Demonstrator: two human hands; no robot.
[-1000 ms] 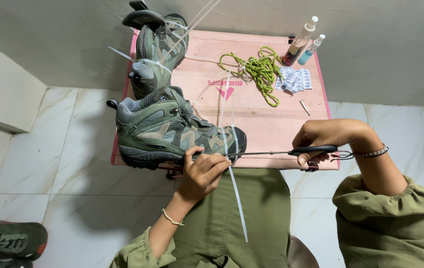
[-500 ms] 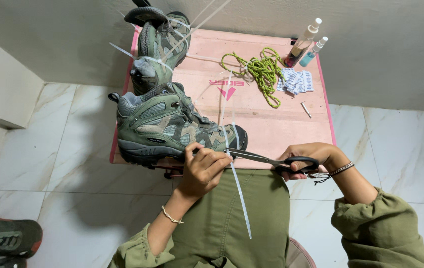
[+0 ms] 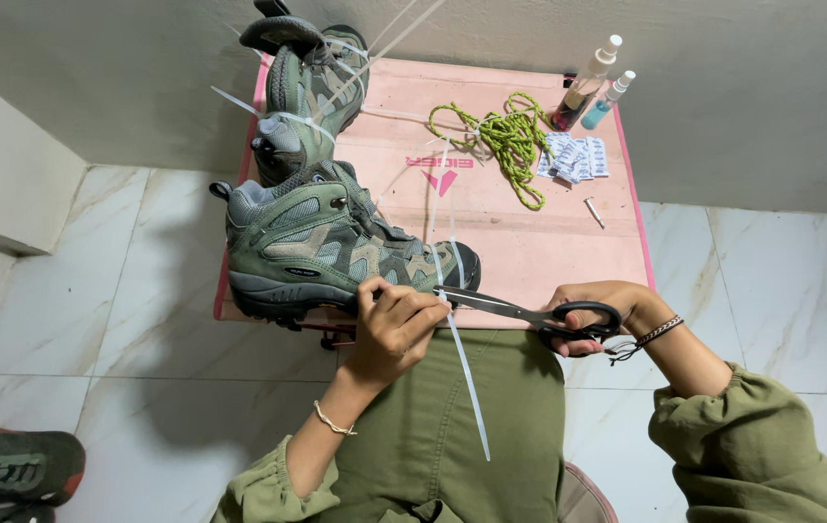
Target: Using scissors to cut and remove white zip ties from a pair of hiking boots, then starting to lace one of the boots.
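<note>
A grey-green hiking boot [image 3: 331, 252] lies on its side at the near edge of a small pink table [image 3: 530, 242]. My left hand [image 3: 396, 324] grips its toe end and pinches a white plastic strap [image 3: 467, 373] that hangs down over my lap. My right hand [image 3: 592, 312] holds black-handled scissors [image 3: 530, 312], their blades pointing left and touching the strap by the boot's toe. A second matching boot [image 3: 302, 82] stands at the table's far left, with white straps across it.
A coil of yellow-green cord [image 3: 505, 140], a pile of small white packets [image 3: 573, 157], two small spray bottles [image 3: 595, 85] and a screw [image 3: 593, 211] lie on the far right of the table. Another shoe [image 3: 11, 470] sits on the tiled floor at lower left.
My right hand has brought the scissors leftward, from out at the right to the strap beside the boot's toe. The left hand has stayed on the boot.
</note>
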